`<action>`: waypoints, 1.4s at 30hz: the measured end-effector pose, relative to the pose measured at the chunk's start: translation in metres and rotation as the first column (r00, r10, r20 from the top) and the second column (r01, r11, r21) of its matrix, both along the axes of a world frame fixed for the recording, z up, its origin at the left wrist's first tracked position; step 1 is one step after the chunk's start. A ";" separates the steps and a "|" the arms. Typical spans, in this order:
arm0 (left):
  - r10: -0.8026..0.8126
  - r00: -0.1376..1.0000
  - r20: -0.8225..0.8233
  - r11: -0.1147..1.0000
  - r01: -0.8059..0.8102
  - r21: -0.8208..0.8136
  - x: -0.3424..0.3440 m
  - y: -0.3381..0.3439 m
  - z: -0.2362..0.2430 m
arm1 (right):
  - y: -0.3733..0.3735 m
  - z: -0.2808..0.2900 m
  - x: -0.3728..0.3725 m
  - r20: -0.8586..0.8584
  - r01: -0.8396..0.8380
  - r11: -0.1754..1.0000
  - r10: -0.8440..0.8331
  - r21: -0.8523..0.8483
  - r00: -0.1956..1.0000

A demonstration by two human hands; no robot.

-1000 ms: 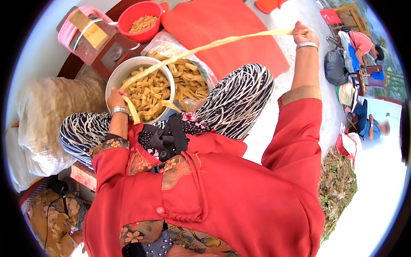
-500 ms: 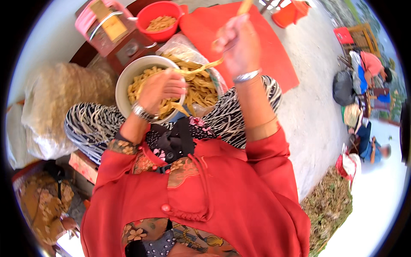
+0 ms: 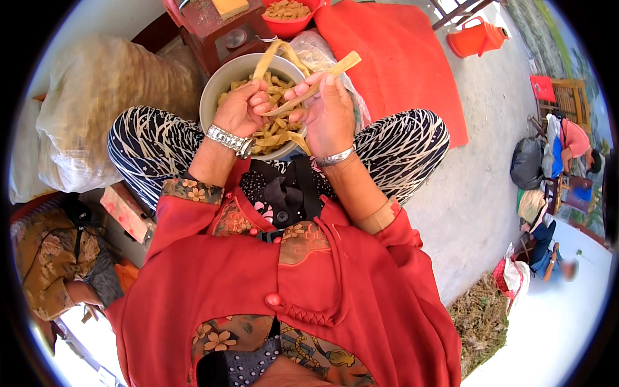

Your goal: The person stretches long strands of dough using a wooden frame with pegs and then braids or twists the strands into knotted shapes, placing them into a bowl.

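Observation:
Over a white bucket [image 3: 207, 106] between my knees, both hands hold a long, flat yellow-tan strip [image 3: 345, 64]. My left hand [image 3: 242, 109] pinches it between thumb and fingers, and a loop of strip rises above that hand. My right hand [image 3: 330, 119] grips the strip near its wider end, which sticks out past the fingertips to the upper right. Whether the loop and the straight part are one piece I cannot tell. Many similar strips [image 3: 274, 140] fill the bucket below, partly hidden by my hands. A clear plastic bag [image 3: 316, 48] lies behind its rim.
Ahead are a brown wooden stool [image 3: 216, 26], a red basin [image 3: 287, 27] of tan pieces and a red mat [image 3: 393, 71]. A large full sack [image 3: 109, 109] stands left. To the right are an orange-red jug [image 3: 474, 42], a dried plant heap [image 3: 480, 322] and seated people [image 3: 575, 138].
My right hand has come down from high above the mat to the bucket, close to my left hand. The strip stretched between them is now slack and looped. My view has shifted.

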State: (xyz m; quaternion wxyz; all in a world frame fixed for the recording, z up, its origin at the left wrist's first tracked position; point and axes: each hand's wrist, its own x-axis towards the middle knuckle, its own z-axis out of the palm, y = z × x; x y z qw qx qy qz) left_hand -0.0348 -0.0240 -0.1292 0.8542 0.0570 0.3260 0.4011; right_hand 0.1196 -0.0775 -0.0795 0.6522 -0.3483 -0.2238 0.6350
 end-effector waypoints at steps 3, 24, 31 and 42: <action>-0.174 0.966 -0.189 0.956 0.212 0.204 -0.004 -0.005 0.020 | 0.004 0.000 -0.001 0.506 0.062 0.995 -0.090 0.072 0.858; 0.864 0.306 -0.400 -0.008 0.803 0.596 -0.025 -0.004 0.085 | 0.056 0.025 0.014 0.672 -0.659 0.743 0.548 -0.117 0.498; 0.027 0.874 -0.486 0.607 0.372 0.702 -0.023 0.000 0.107 | 0.052 0.044 0.020 0.800 -0.562 0.808 0.213 0.179 0.561; 0.481 0.637 -0.603 0.240 0.565 0.789 -0.003 -0.007 0.095 | 0.047 0.029 0.018 0.437 -0.459 0.888 0.411 0.005 0.800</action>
